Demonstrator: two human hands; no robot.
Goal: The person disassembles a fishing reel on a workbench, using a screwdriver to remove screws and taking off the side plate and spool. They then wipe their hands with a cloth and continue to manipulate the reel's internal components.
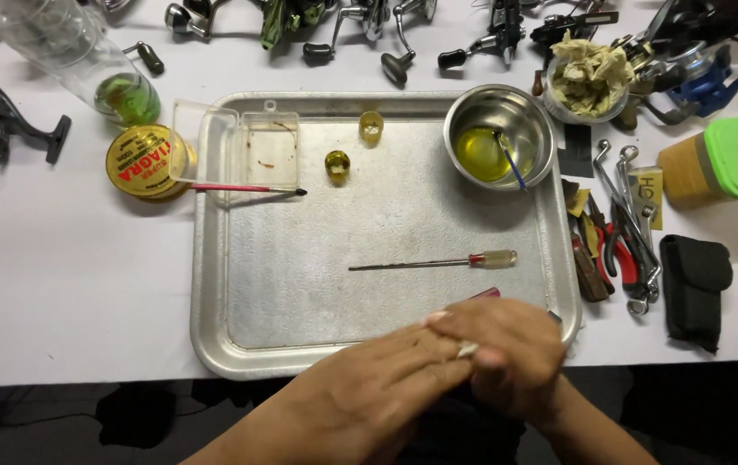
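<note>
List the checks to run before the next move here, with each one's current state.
1. Both hands in view: ok; left hand and right hand meet at the tray front edge.
2. What the hands hold: cannot tell; only a small pale bit shows.
3. Screwdriver reachable: ok, lies loose on tray.
4. Bowl upright: ok, yellow liquid inside.
5. Brush stable: cannot tell; rests across clear box.

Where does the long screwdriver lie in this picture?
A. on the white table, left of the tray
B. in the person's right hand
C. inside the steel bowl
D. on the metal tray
D: the screwdriver lies flat on the tray, apart from both hands and the bowl.
</note>
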